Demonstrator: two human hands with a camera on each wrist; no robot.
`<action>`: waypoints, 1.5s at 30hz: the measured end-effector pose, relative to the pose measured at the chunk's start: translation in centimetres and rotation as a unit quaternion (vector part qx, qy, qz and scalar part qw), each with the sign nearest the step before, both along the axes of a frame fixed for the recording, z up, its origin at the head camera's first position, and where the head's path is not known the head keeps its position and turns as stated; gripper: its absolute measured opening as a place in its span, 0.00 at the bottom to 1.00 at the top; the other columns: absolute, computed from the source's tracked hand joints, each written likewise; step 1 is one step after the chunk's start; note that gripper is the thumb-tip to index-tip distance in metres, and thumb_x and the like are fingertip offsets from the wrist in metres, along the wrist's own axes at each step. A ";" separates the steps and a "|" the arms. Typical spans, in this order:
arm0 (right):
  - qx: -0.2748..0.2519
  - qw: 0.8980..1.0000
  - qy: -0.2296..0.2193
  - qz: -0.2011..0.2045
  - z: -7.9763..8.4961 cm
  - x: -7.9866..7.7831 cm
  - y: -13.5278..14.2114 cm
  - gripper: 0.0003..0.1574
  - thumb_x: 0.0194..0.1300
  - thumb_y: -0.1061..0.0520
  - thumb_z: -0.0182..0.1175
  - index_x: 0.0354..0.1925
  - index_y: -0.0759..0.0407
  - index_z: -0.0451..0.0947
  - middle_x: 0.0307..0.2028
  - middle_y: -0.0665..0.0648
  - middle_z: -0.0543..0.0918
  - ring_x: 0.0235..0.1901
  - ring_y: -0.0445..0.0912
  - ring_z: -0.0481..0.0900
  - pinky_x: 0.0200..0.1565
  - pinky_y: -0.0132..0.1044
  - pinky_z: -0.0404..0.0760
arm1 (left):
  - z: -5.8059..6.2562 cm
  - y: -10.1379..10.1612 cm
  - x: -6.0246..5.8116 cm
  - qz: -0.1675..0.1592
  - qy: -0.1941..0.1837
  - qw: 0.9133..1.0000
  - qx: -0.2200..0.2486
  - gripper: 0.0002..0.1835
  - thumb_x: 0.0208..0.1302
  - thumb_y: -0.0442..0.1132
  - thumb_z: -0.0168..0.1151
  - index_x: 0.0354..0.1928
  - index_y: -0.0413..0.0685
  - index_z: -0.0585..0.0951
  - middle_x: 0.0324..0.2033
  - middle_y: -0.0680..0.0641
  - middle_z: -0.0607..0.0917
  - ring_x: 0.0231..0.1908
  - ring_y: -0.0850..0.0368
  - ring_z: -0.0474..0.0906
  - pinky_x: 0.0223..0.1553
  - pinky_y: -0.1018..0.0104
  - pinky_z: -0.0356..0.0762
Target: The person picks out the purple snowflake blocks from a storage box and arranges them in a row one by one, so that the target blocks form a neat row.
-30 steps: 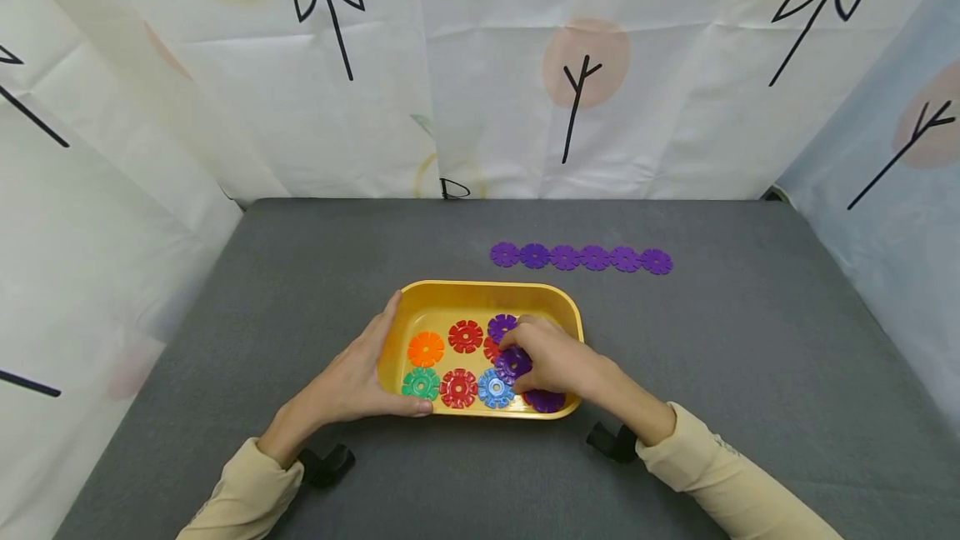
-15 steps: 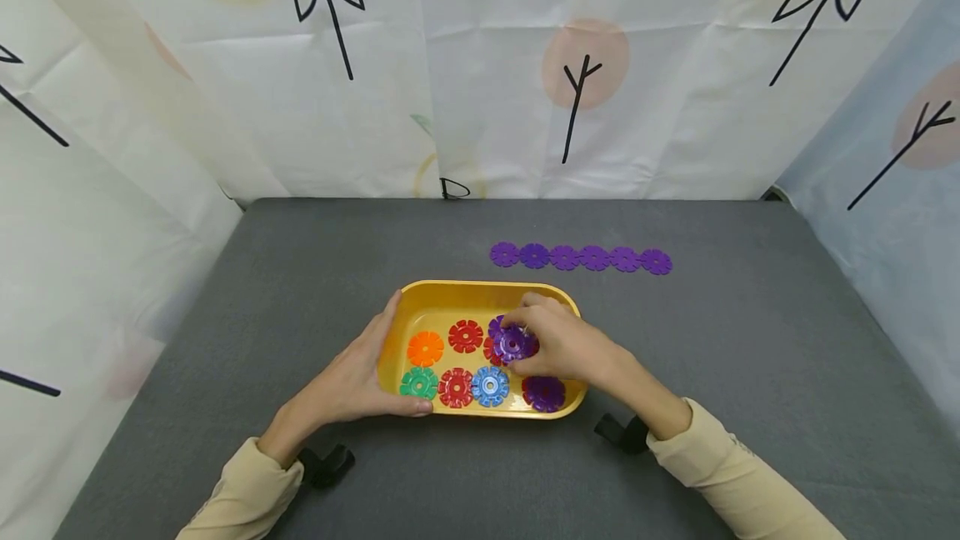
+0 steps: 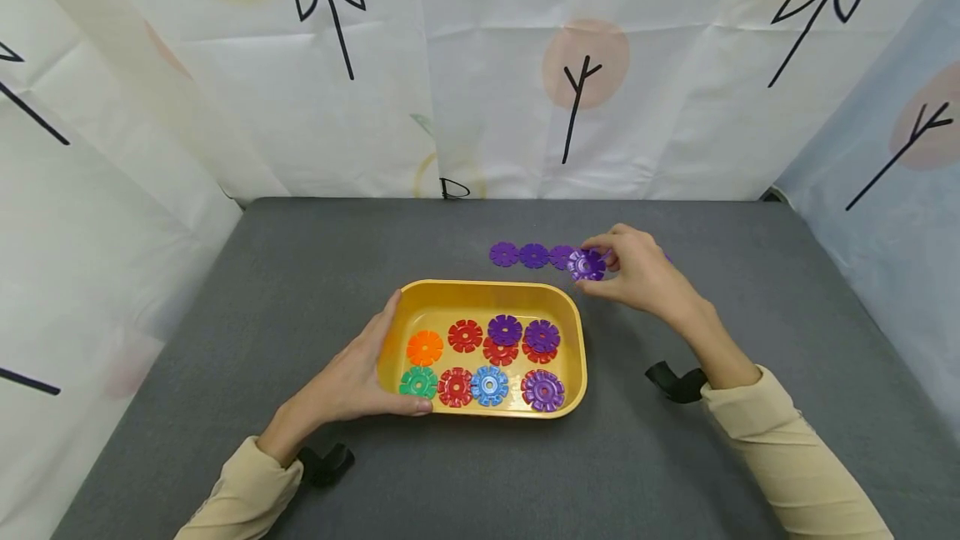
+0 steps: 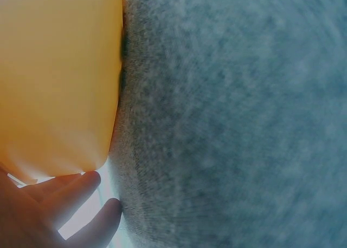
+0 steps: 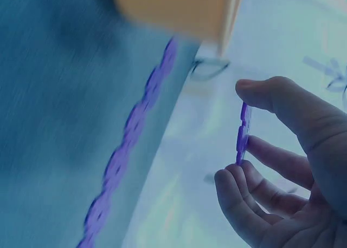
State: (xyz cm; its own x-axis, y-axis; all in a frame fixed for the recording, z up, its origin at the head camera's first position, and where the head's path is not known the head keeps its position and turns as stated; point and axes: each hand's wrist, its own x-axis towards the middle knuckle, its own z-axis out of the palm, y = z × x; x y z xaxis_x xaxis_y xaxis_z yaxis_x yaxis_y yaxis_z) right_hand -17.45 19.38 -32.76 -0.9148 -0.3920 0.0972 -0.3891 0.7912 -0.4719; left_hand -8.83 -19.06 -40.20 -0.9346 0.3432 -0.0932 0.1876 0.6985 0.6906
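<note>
A purple flower-shaped disc is pinched between the thumb and fingers of my right hand. In the right wrist view the held disc is seen edge-on. Behind and below this hand, a row of purple flower discs lies on the table; its right part is mostly covered in the head view. My left hand grips the left end of a yellow tray, thumb at the near rim. Its fingertips touch the tray's outer wall in the left wrist view.
Inside the tray lie several flower discs: an orange one, a green one, a blue one, and red and purple ones, some overlapping. A grey table lies beneath, with a white patterned cloth standing behind it.
My right hand has lifted a purple disc out of the tray and carried it up and right, over the purple row. My left hand has stayed on the tray.
</note>
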 end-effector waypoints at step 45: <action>0.066 0.969 -0.122 -0.205 -5.8 -4.5 13.5 0.41 0.68 0.48 0.66 0.63 0.80 0.71 0.56 0.84 0.76 0.59 0.76 0.72 0.61 0.69 0.69 | 0.1 0.1 0.1 -0.003 -0.002 1.000 0.007 0.75 0.40 0.65 0.80 0.83 0.61 0.38 0.70 0.44 0.66 0.56 0.52 0.72 0.52 0.60 0.82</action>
State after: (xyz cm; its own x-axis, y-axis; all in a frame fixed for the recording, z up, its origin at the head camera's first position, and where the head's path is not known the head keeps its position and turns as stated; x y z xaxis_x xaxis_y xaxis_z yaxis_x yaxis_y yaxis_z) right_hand -22.00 32.89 -38.58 -0.9857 0.0142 -0.1679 0.0803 0.9156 -0.3940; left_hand -8.72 -18.99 -40.10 -0.9323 0.3496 -0.0930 0.1881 0.6880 0.7009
